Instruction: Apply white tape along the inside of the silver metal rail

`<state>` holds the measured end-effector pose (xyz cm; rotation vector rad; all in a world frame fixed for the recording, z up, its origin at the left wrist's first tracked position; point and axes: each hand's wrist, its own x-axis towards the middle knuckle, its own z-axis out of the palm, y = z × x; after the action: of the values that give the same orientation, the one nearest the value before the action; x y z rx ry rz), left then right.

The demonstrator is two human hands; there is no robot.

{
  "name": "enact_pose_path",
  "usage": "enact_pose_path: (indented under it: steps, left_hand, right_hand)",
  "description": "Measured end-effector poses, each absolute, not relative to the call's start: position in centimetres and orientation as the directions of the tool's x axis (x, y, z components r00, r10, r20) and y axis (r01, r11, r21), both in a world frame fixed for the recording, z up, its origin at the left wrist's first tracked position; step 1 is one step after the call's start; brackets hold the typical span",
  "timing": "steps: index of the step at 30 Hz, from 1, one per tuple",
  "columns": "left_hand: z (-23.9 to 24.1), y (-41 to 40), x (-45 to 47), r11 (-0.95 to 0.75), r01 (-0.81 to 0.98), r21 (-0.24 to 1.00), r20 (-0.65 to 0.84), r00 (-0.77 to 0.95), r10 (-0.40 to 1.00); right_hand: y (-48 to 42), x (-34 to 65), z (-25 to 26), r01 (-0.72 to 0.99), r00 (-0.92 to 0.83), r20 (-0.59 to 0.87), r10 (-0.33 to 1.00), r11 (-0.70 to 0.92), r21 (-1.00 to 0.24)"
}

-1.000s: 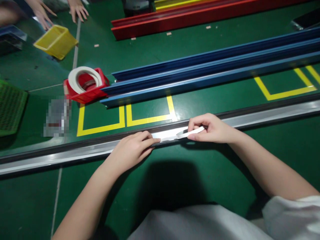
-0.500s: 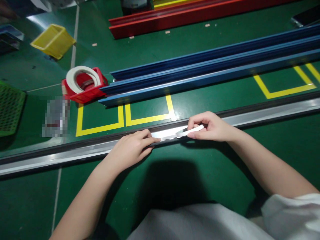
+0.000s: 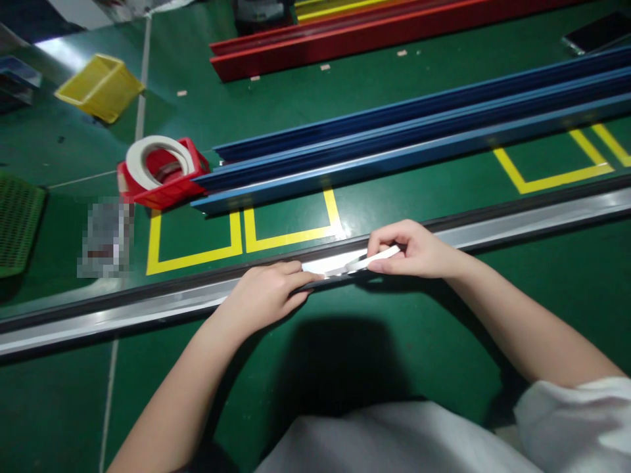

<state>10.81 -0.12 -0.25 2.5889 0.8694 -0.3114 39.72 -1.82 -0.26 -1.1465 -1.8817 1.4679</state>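
Note:
A long black-edged metal rail (image 3: 162, 303) lies across the green surface in front of me. My left hand (image 3: 273, 289) grips it near the middle, with the index finger stretched along its silvery channel and other fingers over the near edge. A narrow white strip (image 3: 379, 257) is pinched between the thumb and fingers of my right hand (image 3: 407, 249). Its left end runs down onto the rail, close to my left fingertip. Whether the strip is tape or a stiffer material, I cannot tell.
Beyond the rail lie blue profiles (image 3: 355, 143) and a red profile (image 3: 315, 47). A white tape roll (image 3: 135, 163) rests in a red bin (image 3: 156, 197). Left of these are a yellow bin (image 3: 101, 92) and a green basket (image 3: 20, 230). Yellow floor markings (image 3: 197, 259) border the rail.
My left hand has slid slightly to the right along the rail, nearer the strip. My right hand keeps its pinch on the strip. The view has shifted a little.

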Motion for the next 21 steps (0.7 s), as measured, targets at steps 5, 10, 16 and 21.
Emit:
enact_pose_path:
  steps: [5, 10, 16, 21]
  left_hand:
    - [-0.4, -0.2, 11.1, -0.745, 0.615, 0.260, -0.312, 0.783, 0.538]
    - [-0.8, -0.1, 11.0, -0.749, 0.599, 0.283, -0.293, 0.797, 0.528]
    - [-1.4, 0.1, 10.5, -0.772, 0.565, 0.292, -0.269, 0.823, 0.500]
    - [-1.4, 1.2, 10.6, -0.767, 0.562, 0.310, -0.253, 0.826, 0.503]
  right_hand:
    - [-1.8, 39.7, -0.2, 0.318, -0.522, -0.114, 0.845, 0.070, -0.945]
    - [-1.7, 39.7, -0.1, 0.307, -0.527, -0.131, 0.839, 0.044, -0.951]
    - [-1.3, 39.8, 0.0, 0.286, -0.548, -0.178, 0.817, -0.017, -0.958]
    - [-0.7, 40.0, -0.2, 0.309, -0.517, -0.159, 0.841, 0.010, -0.951]
